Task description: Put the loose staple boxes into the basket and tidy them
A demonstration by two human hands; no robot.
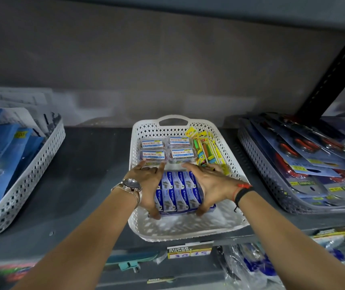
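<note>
Your shelf carries three perforated trays, and the white basket you are working in sits at the middle of its front edge, slightly overhanging. Inside it, the block of blue staple boxes lies in the middle, with four clear lidded tubs behind it toward the back wall and yellow carded packs along the right-hand side. Your left hand and right hand are both spread open, palms pressed flat against the two sides of the block, thumbs hooked round its front corners; neither is closed on a single box. To square it well, press evenly from both sides so the rows stay flush, then slide the whole block back until it meets the tubs. Squeeze too hard and I'd expect the middle boxes to buckle upward.
</note>
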